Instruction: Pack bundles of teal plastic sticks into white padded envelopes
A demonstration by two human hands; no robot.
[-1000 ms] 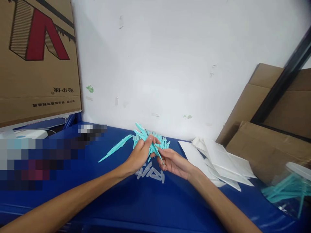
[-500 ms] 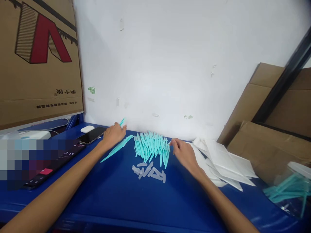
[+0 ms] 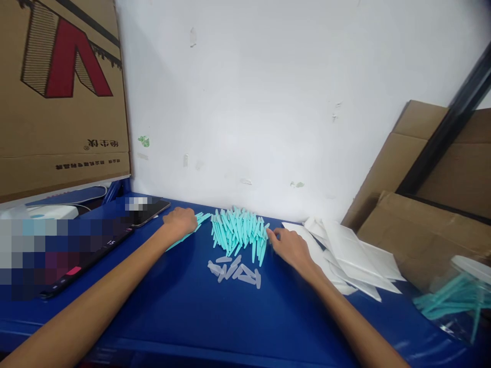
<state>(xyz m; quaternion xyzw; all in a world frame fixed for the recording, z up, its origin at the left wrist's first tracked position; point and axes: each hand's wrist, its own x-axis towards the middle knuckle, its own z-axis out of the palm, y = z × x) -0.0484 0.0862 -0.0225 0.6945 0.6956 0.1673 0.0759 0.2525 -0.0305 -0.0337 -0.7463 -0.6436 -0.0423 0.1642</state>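
Observation:
A dense pile of turquoise sticks point(image 3: 240, 230) lies near the wall, with whitish tips on many of them. Just left of it, my left hand point(image 3: 181, 223) is closed over a smaller row of turquoise sticks point(image 3: 203, 216); its fingertips are hidden, so what it grips is unclear. At the pile's right edge is my right hand point(image 3: 288, 244), its fingers curled and thumb towards the sticks; anything between its fingertips is too small to tell. Several translucent caps point(image 3: 246, 276) are scattered in front of the pile.
White paper sheets point(image 3: 345, 250) lie at the right, beside a clear container point(image 3: 456, 301) of turquoise sticks. Two phones point(image 3: 151, 210) point(image 3: 92, 260) rest at the left. Cardboard point(image 3: 84, 122) stands at the left and more cardboard point(image 3: 414, 230) at the right.
My left hand has moved down onto the smaller row of sticks; the stick that stuck out above it no longer shows. My right hand is slightly lower, still beside the pile.

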